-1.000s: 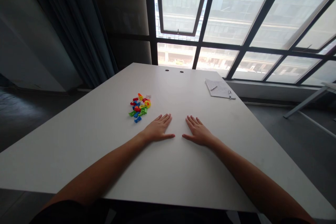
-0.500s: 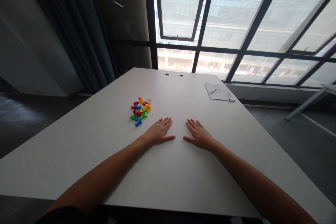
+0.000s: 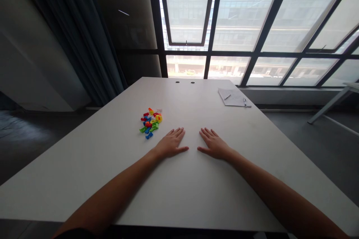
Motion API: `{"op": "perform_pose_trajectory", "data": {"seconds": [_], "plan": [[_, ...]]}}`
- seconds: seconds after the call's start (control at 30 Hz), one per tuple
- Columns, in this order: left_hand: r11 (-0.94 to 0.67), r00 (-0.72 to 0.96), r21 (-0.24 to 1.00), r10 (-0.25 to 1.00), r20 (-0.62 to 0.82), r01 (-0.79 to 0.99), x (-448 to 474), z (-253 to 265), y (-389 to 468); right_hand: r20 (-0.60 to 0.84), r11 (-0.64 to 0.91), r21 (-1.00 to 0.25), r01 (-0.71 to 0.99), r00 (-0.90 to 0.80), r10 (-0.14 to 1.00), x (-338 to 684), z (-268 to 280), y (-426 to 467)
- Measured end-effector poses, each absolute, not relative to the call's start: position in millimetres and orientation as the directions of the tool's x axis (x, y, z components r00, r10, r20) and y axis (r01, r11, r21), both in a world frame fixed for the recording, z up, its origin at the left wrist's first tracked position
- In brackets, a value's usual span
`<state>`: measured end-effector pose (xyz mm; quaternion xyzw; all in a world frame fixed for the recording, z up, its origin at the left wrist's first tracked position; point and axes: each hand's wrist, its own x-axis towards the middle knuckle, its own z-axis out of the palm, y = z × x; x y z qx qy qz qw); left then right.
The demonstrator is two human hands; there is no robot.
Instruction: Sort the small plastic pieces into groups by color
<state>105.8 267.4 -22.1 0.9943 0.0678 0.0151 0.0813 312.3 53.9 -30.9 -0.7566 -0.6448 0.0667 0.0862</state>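
Observation:
My left hand (image 3: 171, 143) lies flat, palm down, on the white table (image 3: 196, 190), fingers stretched and thumb pointing inward. Opposite it, my right hand (image 3: 214, 144) rests the same way, with a gap between the two thumbs. Both hold nothing. Just beyond and left of my left hand is a loose pile of small plastic pieces (image 3: 151, 121) in red, orange, yellow, green, blue and white. One blue piece (image 3: 149, 135) sits at the pile's near edge, closest to my left hand, which is not touching it. The exact kind of the pieces is too small to tell.
Sheets of paper (image 3: 238, 99) with writing lie at the table's far right, a pen (image 3: 227, 97) on them and another pen (image 3: 245, 102) at their right side. Two dark round holes mark the table's far end. Beyond stand windows (image 3: 187, 7) and a dark curtain (image 3: 73, 37).
The view has tilted and shifted slightly. Both hands stay flat in the same places on the table, and the pile and papers have not moved.

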Motion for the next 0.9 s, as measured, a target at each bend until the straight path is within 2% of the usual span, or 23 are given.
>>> {"op": "perform_pose_trajectory", "data": {"seconds": [0.9], "plan": [[-0.972,0.988,0.184,0.155,0.023,0.148,105.5,-22.3,268.3,0.014,-0.157,-0.225,0.962,0.164,0.986,309.4,-26.0,52.4]]}}
